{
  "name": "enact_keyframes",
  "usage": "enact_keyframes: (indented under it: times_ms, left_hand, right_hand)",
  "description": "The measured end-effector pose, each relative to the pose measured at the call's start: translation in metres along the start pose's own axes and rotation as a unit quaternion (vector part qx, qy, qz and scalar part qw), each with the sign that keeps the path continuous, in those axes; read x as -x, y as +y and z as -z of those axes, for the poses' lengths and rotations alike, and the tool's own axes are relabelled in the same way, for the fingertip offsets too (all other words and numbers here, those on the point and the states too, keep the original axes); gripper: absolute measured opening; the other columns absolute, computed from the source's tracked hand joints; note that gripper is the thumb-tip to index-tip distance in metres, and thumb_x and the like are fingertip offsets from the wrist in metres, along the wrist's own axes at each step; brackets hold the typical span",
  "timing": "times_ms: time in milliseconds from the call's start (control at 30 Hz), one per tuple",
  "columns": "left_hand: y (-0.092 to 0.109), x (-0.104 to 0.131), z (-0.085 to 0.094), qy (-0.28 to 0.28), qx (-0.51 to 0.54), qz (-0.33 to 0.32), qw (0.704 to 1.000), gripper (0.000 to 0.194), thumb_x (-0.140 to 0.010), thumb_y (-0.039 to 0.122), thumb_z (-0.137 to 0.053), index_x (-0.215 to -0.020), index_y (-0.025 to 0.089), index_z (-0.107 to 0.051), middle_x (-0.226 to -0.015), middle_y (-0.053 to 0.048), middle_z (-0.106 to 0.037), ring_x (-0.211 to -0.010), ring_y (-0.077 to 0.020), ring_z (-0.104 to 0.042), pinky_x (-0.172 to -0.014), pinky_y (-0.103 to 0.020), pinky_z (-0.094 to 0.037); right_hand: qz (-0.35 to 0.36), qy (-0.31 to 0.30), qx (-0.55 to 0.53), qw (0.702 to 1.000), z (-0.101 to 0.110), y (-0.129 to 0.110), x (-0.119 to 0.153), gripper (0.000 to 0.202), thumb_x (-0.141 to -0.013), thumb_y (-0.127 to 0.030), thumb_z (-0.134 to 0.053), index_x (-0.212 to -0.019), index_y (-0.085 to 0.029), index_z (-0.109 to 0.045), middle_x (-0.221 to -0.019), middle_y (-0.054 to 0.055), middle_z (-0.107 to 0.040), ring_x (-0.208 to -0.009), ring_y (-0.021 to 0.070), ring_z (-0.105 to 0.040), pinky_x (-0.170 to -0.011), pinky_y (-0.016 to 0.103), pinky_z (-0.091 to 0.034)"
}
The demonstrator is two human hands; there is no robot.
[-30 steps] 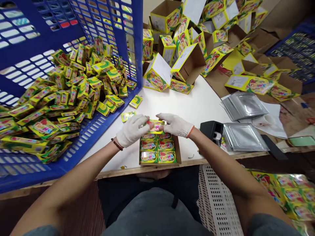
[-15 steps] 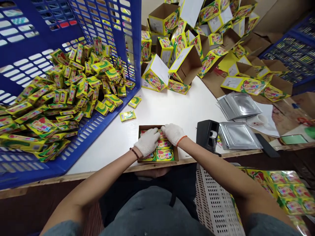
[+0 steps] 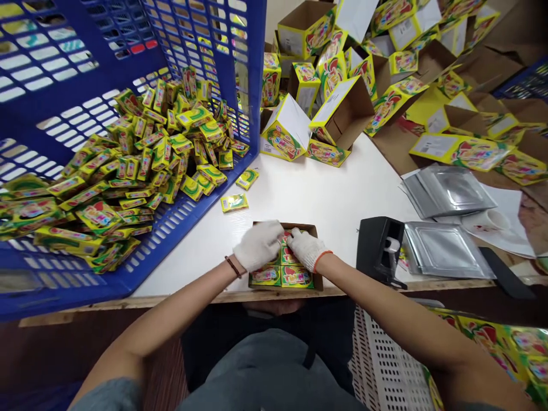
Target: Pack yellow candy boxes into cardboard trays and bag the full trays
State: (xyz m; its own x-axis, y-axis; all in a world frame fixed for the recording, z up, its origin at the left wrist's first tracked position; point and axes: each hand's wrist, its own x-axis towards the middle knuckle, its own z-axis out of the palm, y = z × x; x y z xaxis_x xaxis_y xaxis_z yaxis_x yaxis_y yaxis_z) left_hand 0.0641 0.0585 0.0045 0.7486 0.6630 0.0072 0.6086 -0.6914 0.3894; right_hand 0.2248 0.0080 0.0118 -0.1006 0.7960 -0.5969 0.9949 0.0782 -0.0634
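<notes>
In front of me lies an open, shallow cardboard box (image 3: pixel 318 282) at the table's front edge, with small yellow-green printed packets (image 3: pixel 297 276) fitted inside in rows. My left hand (image 3: pixel 259 245), in a white knit glove, reaches over the box's far left part, its fingers stretched out across the packets and slightly blurred. On the right side, my gloved right hand (image 3: pixel 306 249) has its fingers bent down onto the packets by the far row; what they pinch, if anything, is hidden. Two loose packets, one nearer (image 3: pixel 234 203) and one farther (image 3: pixel 247 178), rest on the white table left of the box.
A big blue crate (image 3: pixel 184 228) tilted on its side spills a heap of packets (image 3: pixel 141 154) at left. Opened printed cartons (image 3: pixel 342 114) pile up at the back. To the right are a black tape dispenser (image 3: pixel 379 245) and stacked silvery trays (image 3: pixel 447 248).
My left hand has shifted toward the box's far left edge, uncovering front packets. My right hand has come from the far rim onto the packets. The head view has turned slightly left.
</notes>
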Motion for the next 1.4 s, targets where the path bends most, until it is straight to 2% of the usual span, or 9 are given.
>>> enact_keyframes:
  times_ms: [67, 333, 533, 700, 800, 900, 1000, 1133, 1400]
  left_hand:
    - [-0.032, -0.009, 0.021, 0.092, -0.006, 0.084, 0.992, 0.025, -0.088, 0.012, -0.046, -0.105, 0.019, -0.062, -0.106, -0.008, -0.063, -0.104, -0.0229, -0.058, -0.093, -0.035, -0.047]
    - [-0.120, -0.007, 0.027, 0.100, 0.073, 0.235, 0.964, 0.031, -0.077, 0.015, -0.066, -0.107, 0.010, -0.059, -0.101, -0.011, -0.061, -0.108, -0.0298, -0.052, -0.097, -0.046, -0.041]
    - [-0.063, 0.017, 0.026, 0.136, 0.311, 0.163, 0.926, 0.050, -0.098, 0.046, -0.040, -0.138, 0.017, -0.045, -0.121, -0.011, -0.065, -0.104, -0.0204, -0.062, -0.091, -0.037, -0.052]
    - [0.004, 0.031, 0.015, 0.030, 0.683, 0.076, 0.725, 0.063, -0.087, 0.062, -0.056, -0.130, 0.016, -0.058, -0.115, -0.014, -0.070, -0.103, -0.0272, -0.067, -0.093, -0.044, -0.054]
    - [0.016, 0.039, 0.014, 0.003, 0.554, 0.101, 0.827, 0.045, -0.088, 0.053, -0.059, -0.114, 0.018, -0.070, -0.107, -0.009, -0.073, -0.102, -0.0271, -0.067, -0.095, -0.043, -0.053]
    - [0.001, 0.041, 0.017, 0.096, 0.351, 0.110, 0.925, 0.033, -0.086, 0.041, -0.059, -0.106, 0.019, -0.073, -0.109, -0.006, -0.074, -0.107, -0.0266, -0.065, -0.101, -0.041, -0.050]
    - [-0.027, 0.037, 0.017, 0.196, 0.266, 0.142, 0.933, 0.034, -0.087, 0.037, -0.054, -0.111, 0.018, -0.070, -0.116, -0.007, -0.072, -0.109, -0.0237, -0.065, -0.102, -0.038, -0.049]
    - [-0.066, 0.021, 0.018, 0.178, 0.177, 0.232, 0.940, 0.033, -0.087, 0.031, -0.052, -0.112, 0.016, -0.067, -0.114, -0.009, -0.071, -0.106, -0.0229, -0.065, -0.097, -0.036, -0.051]
    - [-0.121, -0.059, 0.026, 0.170, 0.131, 0.282, 0.935, 0.029, -0.077, 0.019, -0.064, -0.105, 0.012, -0.063, -0.121, -0.017, -0.062, -0.121, -0.0328, -0.053, -0.106, -0.042, -0.039]
  right_hand:
    - [0.013, 0.001, 0.005, 1.000, 0.007, 0.003, -0.001, 0.038, -0.093, -0.014, -0.049, -0.128, -0.017, -0.060, -0.132, 0.021, -0.053, -0.112, 0.0294, -0.062, -0.090, 0.041, -0.052]
    - [0.040, 0.106, -0.153, 0.982, 0.042, 0.039, 0.009, 0.033, -0.093, -0.020, -0.047, -0.120, -0.020, -0.066, -0.117, 0.008, -0.071, -0.108, 0.0198, -0.064, -0.090, 0.024, -0.047]
    - [0.047, 0.177, -0.427, 0.885, 0.037, 0.026, 0.009, 0.044, -0.089, -0.025, -0.049, -0.130, -0.015, -0.057, -0.120, 0.010, -0.067, -0.095, 0.0173, -0.065, -0.078, 0.027, -0.052]
    - [0.133, 0.155, -0.532, 0.822, 0.037, 0.011, 0.008, 0.032, -0.085, -0.041, -0.053, -0.103, -0.016, -0.061, -0.090, 0.002, -0.064, -0.071, 0.0133, -0.054, -0.061, 0.025, -0.045]
    - [0.145, 0.170, -0.441, 0.870, 0.041, 0.027, 0.017, 0.015, -0.080, -0.032, -0.054, -0.083, -0.018, -0.058, -0.075, -0.002, -0.056, -0.069, 0.0125, -0.049, -0.062, 0.024, -0.041]
    - [0.162, 0.097, -0.277, 0.942, 0.039, 0.042, 0.029, 0.007, -0.079, -0.022, -0.055, -0.079, -0.017, -0.060, -0.075, -0.001, -0.058, -0.070, 0.0127, -0.049, -0.063, 0.024, -0.038]
    - [0.160, 0.008, -0.099, 0.982, 0.031, 0.034, 0.037, 0.013, -0.080, -0.017, -0.057, -0.086, -0.017, -0.069, -0.087, 0.005, -0.068, -0.079, 0.0168, -0.059, -0.070, 0.026, -0.042]
    - [0.099, -0.089, 0.033, 0.991, 0.014, 0.001, 0.035, 0.026, -0.080, -0.013, -0.064, -0.104, -0.016, -0.074, -0.106, 0.014, -0.073, -0.099, 0.0266, -0.068, -0.081, 0.032, -0.049]
    - [0.024, -0.074, 0.023, 0.997, -0.006, -0.027, 0.029, 0.035, -0.094, -0.013, -0.043, -0.123, -0.015, -0.063, -0.116, 0.020, -0.069, -0.104, 0.0292, -0.070, -0.079, 0.039, -0.055]
